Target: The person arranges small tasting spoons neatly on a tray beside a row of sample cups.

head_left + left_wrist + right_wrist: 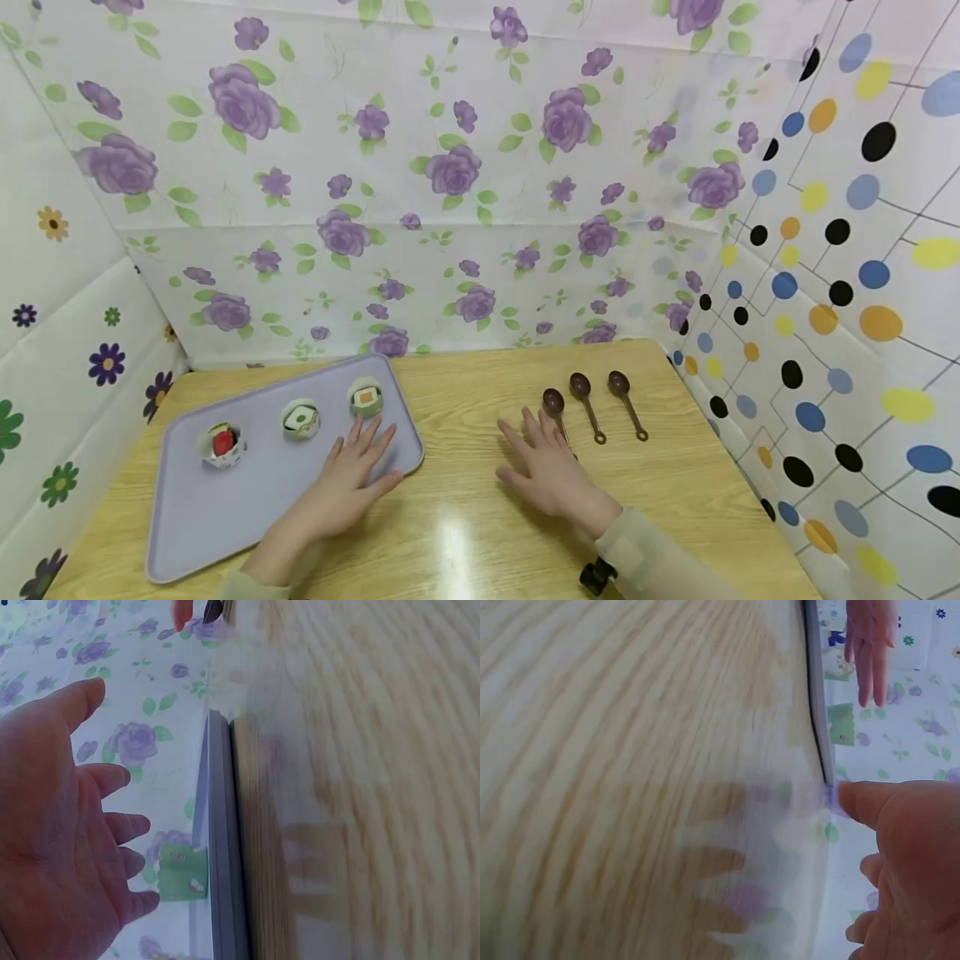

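My left hand is over the right part of a lavender tray, fingers spread and holding nothing. Just beyond its fingertips is a green paper cup with a white and orange piece inside. Two more cups stand on the tray: one with a white and green piece, another with a red piece. My right hand, fingers spread and nothing in it, overlaps the handle of the leftmost brown spoon. Beside that lie a middle spoon and a right spoon.
The wooden table runs between tray and spoons. A flowered sheet closes off the back, and a dotted sheet rises along the right. On the left hangs a white sheet with small flowers. A black strap piece sits at my right wrist.
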The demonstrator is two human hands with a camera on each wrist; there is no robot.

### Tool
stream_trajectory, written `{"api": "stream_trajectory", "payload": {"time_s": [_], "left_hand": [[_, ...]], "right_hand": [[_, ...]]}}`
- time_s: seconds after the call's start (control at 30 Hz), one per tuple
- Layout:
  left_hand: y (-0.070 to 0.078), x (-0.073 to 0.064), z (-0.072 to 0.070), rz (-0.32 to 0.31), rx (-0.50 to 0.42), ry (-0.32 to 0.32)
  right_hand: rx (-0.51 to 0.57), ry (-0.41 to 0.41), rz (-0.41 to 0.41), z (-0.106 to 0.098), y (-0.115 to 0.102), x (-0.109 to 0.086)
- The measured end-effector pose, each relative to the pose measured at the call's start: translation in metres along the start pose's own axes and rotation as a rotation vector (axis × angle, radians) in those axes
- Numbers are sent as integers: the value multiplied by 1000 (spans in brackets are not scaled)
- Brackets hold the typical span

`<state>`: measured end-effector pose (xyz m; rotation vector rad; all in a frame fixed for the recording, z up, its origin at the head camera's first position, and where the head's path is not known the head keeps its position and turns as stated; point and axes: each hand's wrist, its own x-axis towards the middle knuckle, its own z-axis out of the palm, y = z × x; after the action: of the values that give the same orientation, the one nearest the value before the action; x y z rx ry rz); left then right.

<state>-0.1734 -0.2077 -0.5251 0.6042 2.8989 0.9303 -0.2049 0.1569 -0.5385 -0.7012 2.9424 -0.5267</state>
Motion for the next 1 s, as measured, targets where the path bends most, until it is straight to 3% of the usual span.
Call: {"api": "stream_trajectory", "payload": {"time_s": [0.1, 0.33, 0.6, 0.83, 1.0], "left_hand": [[-5, -10, -5, -3, -51, 37], [-25, -44, -25, -100, -142, 91], [-47, -76, -46, -165, -110, 208], [-64, -94, -56, -342, -140, 153], [-81, -107, -68, -429, -133, 141]], "right_hand": [[61, -18, -24, 1, -2, 1], [230, -80, -65, 9, -12, 8], [264, -77, -99, 12, -23, 21], [272, -38, -108, 10, -31, 30], [320, -1, -109, 10, -36, 38]]}}
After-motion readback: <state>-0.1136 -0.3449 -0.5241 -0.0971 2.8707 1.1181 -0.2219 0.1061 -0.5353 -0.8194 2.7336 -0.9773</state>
